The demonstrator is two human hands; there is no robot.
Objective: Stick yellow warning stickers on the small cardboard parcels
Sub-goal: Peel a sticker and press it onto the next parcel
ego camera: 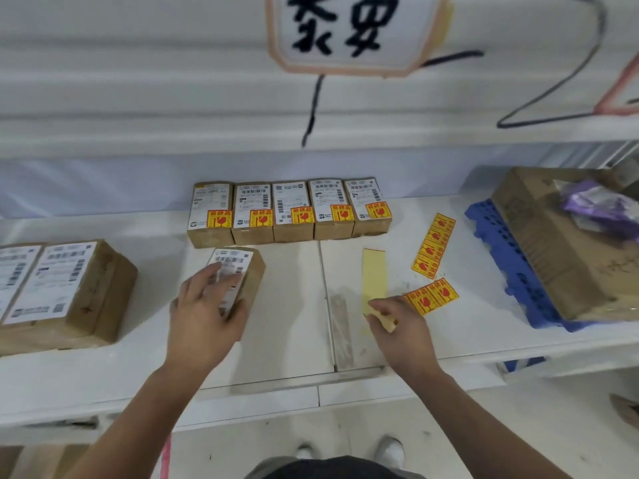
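Note:
A small cardboard parcel (pixel 247 271) with a white shipping label and no yellow sticker lies on the white shelf (pixel 287 305). My left hand (pixel 204 309) grips it, fingers over the label and thumb at its side. My right hand (pixel 397 323) pinches the near end of a pale yellow, empty backing strip (pixel 374 278). Just right of that hand lies a short strip of two yellow warning stickers (pixel 434 296). A longer sticker strip (pixel 434 245) lies behind it. At the back stands a row of several small parcels (pixel 290 210), each bearing a yellow sticker.
Two larger labelled parcels (pixel 69 292) sit at the left. On the right, a big cardboard box (pixel 553 243) with a purple bag (pixel 601 205) on top rests on a blue plastic pallet (pixel 501 250). An upper shelf with a sign (pixel 345 32) hangs overhead.

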